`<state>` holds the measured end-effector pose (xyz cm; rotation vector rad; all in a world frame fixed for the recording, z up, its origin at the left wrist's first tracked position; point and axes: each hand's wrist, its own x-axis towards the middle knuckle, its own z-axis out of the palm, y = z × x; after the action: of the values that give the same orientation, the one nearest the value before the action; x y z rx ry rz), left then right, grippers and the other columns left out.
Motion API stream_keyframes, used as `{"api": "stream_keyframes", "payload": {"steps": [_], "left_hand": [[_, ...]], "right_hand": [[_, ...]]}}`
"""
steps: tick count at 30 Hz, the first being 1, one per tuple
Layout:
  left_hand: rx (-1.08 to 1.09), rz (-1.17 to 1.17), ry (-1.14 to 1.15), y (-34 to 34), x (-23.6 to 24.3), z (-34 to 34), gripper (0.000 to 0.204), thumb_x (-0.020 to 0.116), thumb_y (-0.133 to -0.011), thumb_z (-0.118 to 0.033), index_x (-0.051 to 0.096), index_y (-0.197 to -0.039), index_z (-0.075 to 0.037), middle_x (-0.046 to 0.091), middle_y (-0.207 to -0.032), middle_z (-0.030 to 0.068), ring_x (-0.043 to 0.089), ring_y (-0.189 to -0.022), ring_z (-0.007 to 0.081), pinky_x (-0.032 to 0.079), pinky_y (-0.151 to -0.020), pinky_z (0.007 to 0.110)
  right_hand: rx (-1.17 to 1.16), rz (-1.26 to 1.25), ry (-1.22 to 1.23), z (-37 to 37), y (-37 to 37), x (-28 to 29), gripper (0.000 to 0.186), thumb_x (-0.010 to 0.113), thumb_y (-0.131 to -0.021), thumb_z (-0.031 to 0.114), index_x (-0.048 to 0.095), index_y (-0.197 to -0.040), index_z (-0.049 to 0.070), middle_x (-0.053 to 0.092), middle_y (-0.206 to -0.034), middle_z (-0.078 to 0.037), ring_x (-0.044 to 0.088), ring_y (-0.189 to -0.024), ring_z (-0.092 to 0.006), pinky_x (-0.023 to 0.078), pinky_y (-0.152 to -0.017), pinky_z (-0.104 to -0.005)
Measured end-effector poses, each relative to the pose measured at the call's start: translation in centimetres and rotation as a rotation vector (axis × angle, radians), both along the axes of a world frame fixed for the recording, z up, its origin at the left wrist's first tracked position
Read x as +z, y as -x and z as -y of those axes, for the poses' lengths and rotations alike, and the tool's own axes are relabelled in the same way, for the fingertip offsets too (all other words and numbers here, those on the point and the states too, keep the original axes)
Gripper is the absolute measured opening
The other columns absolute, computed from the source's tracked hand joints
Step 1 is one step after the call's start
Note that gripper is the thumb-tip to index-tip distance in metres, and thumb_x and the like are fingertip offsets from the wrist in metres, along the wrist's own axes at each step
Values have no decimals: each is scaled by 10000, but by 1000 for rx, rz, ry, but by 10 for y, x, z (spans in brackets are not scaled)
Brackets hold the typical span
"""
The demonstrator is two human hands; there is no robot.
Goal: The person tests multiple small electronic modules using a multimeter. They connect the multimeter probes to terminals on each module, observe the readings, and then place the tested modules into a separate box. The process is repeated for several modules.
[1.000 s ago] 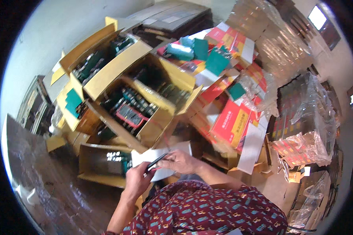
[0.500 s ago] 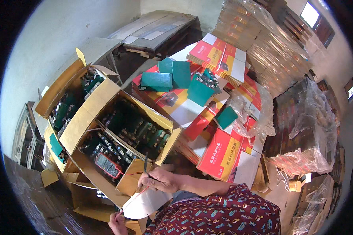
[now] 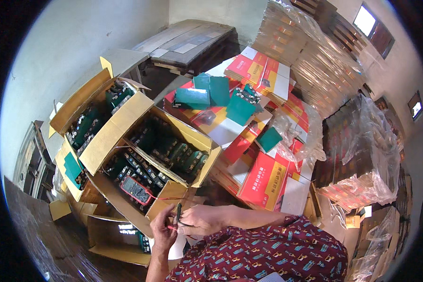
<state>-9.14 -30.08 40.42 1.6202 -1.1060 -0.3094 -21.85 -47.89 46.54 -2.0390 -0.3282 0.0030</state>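
Observation:
My right hand (image 3: 199, 218) is closed round a black test probe (image 3: 178, 214) that points up in front of my body. Fingers pinched, my left hand (image 3: 162, 230) is right beside it, with a red test probe (image 3: 172, 228) between the fingers. A red lead runs from near the hands to a multimeter (image 3: 135, 190) with a red rim. The meter lies on green blocks with metal terminals (image 3: 145, 169) inside an opened cardboard box (image 3: 113, 199). Whether the two probes touch cannot be seen.
More opened boxes of green blocks stand behind and to the left, one with a raised flap (image 3: 113, 134). Flat red, yellow and white cartons (image 3: 263, 181) are stacked at right, with loose green blocks (image 3: 242, 110) on top. Plastic-wrapped cardboard stacks (image 3: 357, 150) stand farther right.
My left hand has come up and right from the lower edge to meet my right hand, bringing the red probe. My right hand has shifted slightly right. The view has moved a little.

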Motion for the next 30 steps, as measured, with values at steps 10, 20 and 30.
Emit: {"api": "stream_keyframes", "payload": {"steps": [10,20,30], "left_hand": [[90,53,-22,7,13,64,182,703,-936,-45,711,-1117,-34,678,-795,92,665,-683,216,523,-647,337],[195,-27,-214,2,19,176,129,645,-999,-102,695,-1063,-1,723,-861,158,736,-745,268,564,-684,356],[477,-204,-401,40,14,190,148,597,-962,-38,686,-1066,20,712,-799,132,724,-719,204,560,-663,335]], "right_hand": [[-38,-54,-406,87,7,-17,360,571,-1088,323,718,-1058,-4,717,-992,-163,703,-971,-294,531,-888,-400],[-644,10,-29,336,-94,-102,518,818,-872,304,654,-1278,25,671,-1277,-218,649,-1190,-356,518,-1041,-426],[-650,-354,865,512,-296,-183,1373,954,-614,510,168,-1663,99,170,-1701,-308,132,-1594,-498,188,-1235,-723]]}}
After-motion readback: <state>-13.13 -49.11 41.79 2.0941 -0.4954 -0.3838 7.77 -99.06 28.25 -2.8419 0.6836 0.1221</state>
